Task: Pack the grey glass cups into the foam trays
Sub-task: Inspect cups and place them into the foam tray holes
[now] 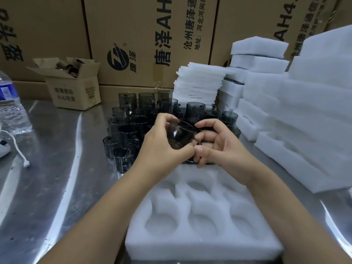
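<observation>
Left hand and right hand together clasp one cup at centre, above the tray; cups crowd the desk behind; upper-left box holds brown pieces

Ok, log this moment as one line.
left hand grips grey glass cup | right hand holds same cup | foam tray visible pockets empty

Packing workshop — stacked cartons, foam trays, steel table
</observation>
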